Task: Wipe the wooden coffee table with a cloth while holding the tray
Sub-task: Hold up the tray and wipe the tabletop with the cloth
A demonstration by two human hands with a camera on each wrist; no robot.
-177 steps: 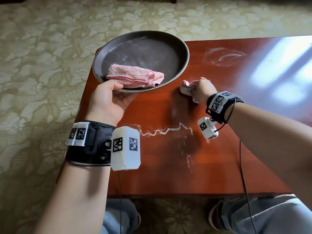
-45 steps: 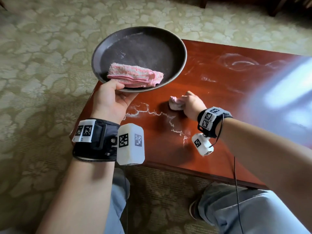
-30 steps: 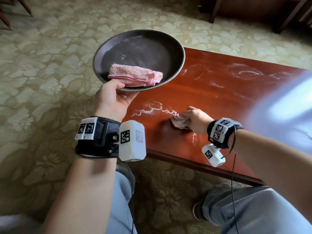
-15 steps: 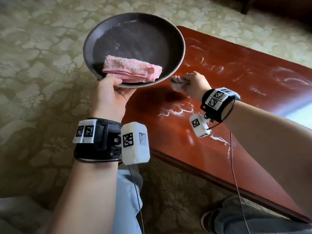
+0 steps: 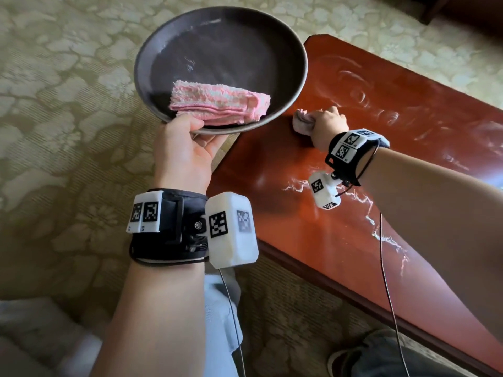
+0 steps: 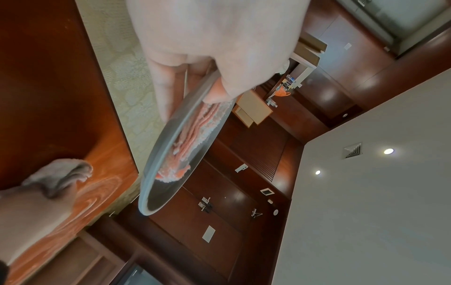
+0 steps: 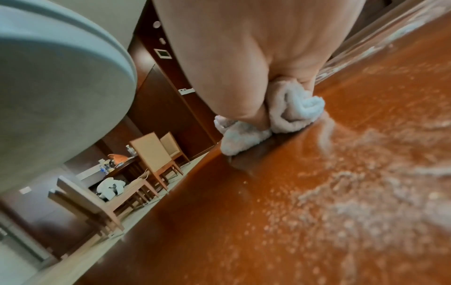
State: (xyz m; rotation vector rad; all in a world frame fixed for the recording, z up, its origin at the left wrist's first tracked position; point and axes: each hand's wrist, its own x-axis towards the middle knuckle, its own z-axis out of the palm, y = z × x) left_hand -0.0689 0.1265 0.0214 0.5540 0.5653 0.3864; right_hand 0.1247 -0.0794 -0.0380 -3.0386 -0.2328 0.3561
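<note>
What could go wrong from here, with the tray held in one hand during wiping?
The left hand grips the tray by one rim only, so it could tip and shed the folded pink towel. The right hand wipes with the cloth near the table's edge, possibly pushing white residue onto the carpet.

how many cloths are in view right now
2. A folded pink cloth lies in the dark round tray held by the left hand. A bunched pale cloth is gripped by the right hand on the wooden coffee table.
</note>
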